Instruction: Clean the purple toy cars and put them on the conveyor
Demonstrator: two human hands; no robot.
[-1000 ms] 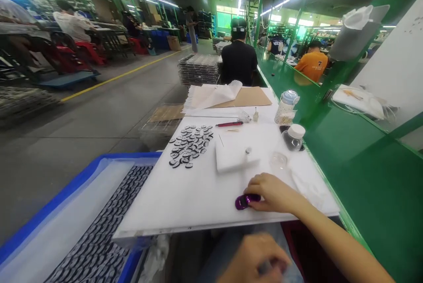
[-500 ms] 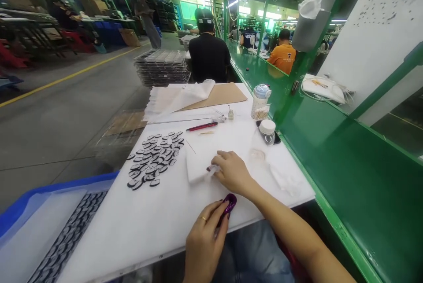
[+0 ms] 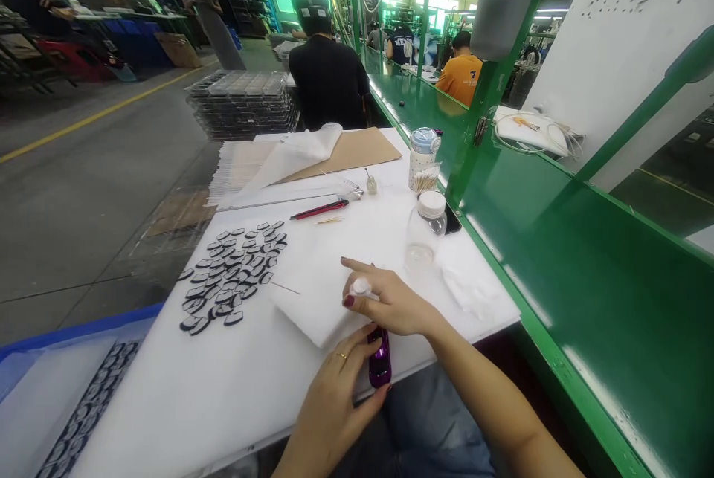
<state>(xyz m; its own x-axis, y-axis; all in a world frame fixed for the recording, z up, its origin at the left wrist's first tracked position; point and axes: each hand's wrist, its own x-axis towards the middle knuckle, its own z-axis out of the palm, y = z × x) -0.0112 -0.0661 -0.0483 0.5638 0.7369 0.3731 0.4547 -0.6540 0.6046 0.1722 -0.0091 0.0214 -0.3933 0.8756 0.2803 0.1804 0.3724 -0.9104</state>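
My left hand (image 3: 338,381), wearing a ring, grips a glossy purple piece shaped like a small toy car (image 3: 381,370) near the table's front edge. Just above it is my right hand (image 3: 399,303), with a small white wad of tissue (image 3: 361,285) pinched between thumb and fingers and the index finger stretched out. The right hand covers the far end of the purple piece; whether the wad touches it I cannot tell. A folded white cloth or pad (image 3: 306,311) lies left of both hands, with a thin stick (image 3: 285,288) by its far edge.
Many small dark-rimmed pieces (image 3: 237,270) lie spread on the left. A clear jar with white lid (image 3: 427,229), a bottle (image 3: 422,154), cotton swabs (image 3: 427,178) and a red pen-like tool (image 3: 319,210) stand or lie farther back. A green ledge (image 3: 558,240) runs along the right.
My right hand with the tissue wad has come over to the purple piece. The left hand has turned the piece to point away from me. The view has shifted right.
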